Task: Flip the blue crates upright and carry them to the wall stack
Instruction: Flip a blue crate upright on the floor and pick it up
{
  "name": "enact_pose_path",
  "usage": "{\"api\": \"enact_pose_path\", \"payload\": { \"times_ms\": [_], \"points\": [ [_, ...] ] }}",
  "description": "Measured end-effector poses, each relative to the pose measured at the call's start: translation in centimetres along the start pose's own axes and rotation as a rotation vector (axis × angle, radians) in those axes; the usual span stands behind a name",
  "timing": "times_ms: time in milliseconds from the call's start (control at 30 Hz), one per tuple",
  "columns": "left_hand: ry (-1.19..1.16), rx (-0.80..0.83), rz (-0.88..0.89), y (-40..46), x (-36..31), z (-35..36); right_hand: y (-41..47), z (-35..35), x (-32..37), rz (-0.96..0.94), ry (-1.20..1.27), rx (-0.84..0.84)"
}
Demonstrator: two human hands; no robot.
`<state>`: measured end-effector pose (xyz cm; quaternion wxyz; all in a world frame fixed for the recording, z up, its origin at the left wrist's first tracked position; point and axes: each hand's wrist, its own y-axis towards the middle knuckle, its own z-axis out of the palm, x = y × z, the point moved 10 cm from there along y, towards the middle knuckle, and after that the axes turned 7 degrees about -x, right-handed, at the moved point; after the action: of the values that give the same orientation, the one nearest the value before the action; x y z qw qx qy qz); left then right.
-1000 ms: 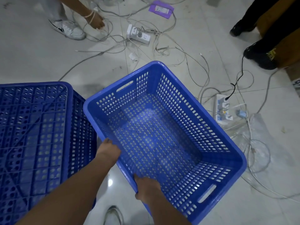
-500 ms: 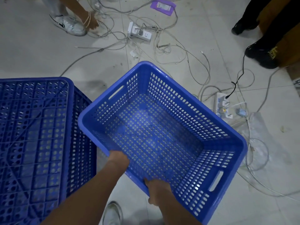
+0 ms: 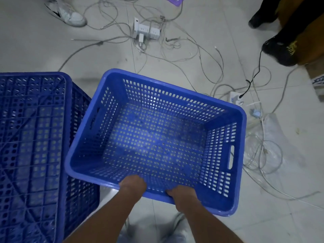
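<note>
Blue perforated plastic fills the near view: an upright crate [image 3: 157, 137] is held off the tiled floor [image 3: 35, 41], mouth up and holding nothing. Both hands grip its near long rim side by side. The left hand [image 3: 132, 184] is curled over the rim left of centre, its fingers hidden on the inside wall. The right hand [image 3: 182, 195] clamps the same rim just to the right, its fingers [image 3: 171, 192] hooked inward over the edge. A handle slot shows in the crate's right end wall.

Just to the left, an overturned crate [image 3: 33, 151] stands bottom-up, its ribbed base facing the camera, its right side close beside the held crate's left corner.

Beyond the far rim, bare tile is crossed by loose grey cables [image 3: 175, 48]. A white power strip [image 3: 146, 31] lies among them, another strip [image 3: 235, 98] sits near the crate's far right corner. A white sneaker [image 3: 67, 14] stands far left, black shoes [image 3: 278, 50] far right.
</note>
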<state>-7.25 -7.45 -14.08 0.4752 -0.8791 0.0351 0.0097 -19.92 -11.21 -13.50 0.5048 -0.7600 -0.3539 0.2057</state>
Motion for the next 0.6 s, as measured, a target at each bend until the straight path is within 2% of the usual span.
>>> {"api": "enact_pose_path", "payload": {
  "times_ms": [233,500,600],
  "points": [
    [-0.103,0.018,0.004,-0.8,-4.3,1.6,-1.8,1.7,-1.8,0.009,-0.028,0.028],
    [-0.135,-0.096,-0.034,-1.1,-5.5,0.2,-1.9,-1.2,-4.3,0.035,-0.036,-0.175],
    [-0.122,-0.093,-0.052,-1.4,-5.3,0.4,-1.4,-0.8,-4.2,0.017,-0.107,-0.085]
  ]
}}
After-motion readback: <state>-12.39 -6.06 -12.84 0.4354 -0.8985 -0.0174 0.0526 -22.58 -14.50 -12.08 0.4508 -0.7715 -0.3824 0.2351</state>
